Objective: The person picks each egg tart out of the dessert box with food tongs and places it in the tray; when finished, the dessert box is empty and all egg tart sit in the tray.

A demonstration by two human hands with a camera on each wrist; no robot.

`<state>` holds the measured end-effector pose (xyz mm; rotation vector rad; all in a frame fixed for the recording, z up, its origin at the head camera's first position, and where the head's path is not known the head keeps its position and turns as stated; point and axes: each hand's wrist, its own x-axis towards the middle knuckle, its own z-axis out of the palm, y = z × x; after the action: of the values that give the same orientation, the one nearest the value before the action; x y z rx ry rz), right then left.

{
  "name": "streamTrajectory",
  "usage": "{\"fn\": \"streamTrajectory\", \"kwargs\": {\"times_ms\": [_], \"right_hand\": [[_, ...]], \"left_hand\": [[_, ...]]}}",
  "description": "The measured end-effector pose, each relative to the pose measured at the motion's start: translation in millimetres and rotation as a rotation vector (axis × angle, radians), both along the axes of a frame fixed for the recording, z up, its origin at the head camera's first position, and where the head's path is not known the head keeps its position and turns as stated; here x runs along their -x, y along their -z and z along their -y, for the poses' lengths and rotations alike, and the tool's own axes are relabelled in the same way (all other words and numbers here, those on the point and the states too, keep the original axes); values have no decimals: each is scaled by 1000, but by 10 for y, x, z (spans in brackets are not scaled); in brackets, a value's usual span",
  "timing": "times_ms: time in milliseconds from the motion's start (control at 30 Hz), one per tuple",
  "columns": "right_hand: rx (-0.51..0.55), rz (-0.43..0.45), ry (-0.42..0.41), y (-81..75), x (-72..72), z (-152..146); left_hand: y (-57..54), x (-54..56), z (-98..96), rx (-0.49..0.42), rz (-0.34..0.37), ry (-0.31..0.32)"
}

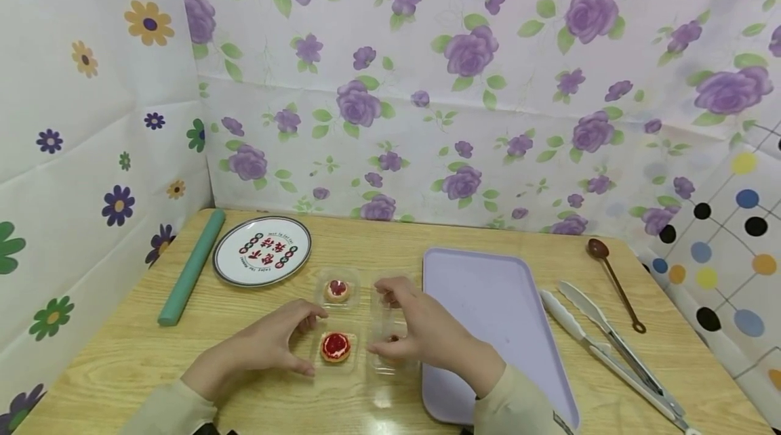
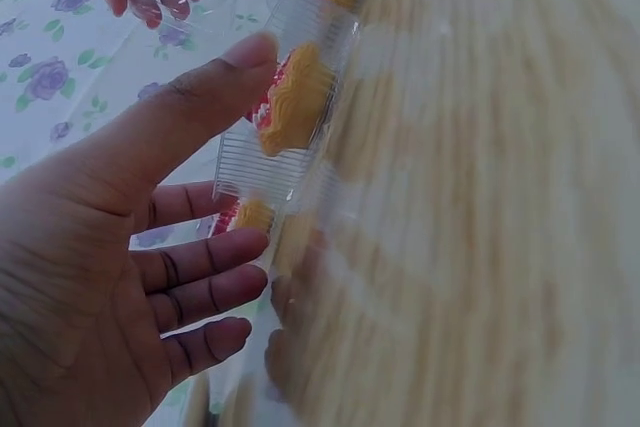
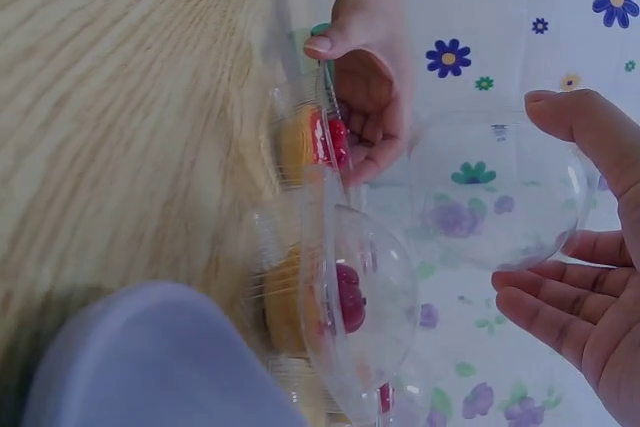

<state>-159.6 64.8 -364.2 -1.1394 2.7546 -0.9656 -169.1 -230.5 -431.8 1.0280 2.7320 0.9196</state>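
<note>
A clear plastic box stands on the table with red-topped tarts in its cups. Two tarts show plainly, one with a glossy red top and a smaller one behind it; others are partly hidden by my right hand. That hand grips a clear domed lid between thumb and fingertips, raised beside the cups in the right wrist view. My left hand is at the box's left side, its thumb apart from the extended fingers. In the left wrist view, its fingertips lie right at the box's edge near a tart.
Right of the box lies a lilac tray. Metal tongs and a brown spoon lie farther right. At the back left are a white plate with red print and a green roll. Patterned cloth walls the table.
</note>
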Motion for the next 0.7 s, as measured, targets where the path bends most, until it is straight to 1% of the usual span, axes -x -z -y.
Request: {"fn": "streamTrajectory", "kwargs": {"times_ms": [133, 233, 400, 567, 700], "right_hand": [[39, -24, 10, 42, -22, -32], [56, -69, 25, 72, -50, -43], [91, -134, 47, 123, -104, -44], [168, -122, 34, 172, -156, -34], [210, -107, 13, 212, -186, -13]], "left_hand": [[-72, -28, 1, 43, 11, -44], [-129, -52, -21, 63, -13, -77], [-201, -94, -127, 36, -110, -105], [-293, -181, -283, -23, -146, -125], [-343, -247, -393, -41, -196, -108]]}}
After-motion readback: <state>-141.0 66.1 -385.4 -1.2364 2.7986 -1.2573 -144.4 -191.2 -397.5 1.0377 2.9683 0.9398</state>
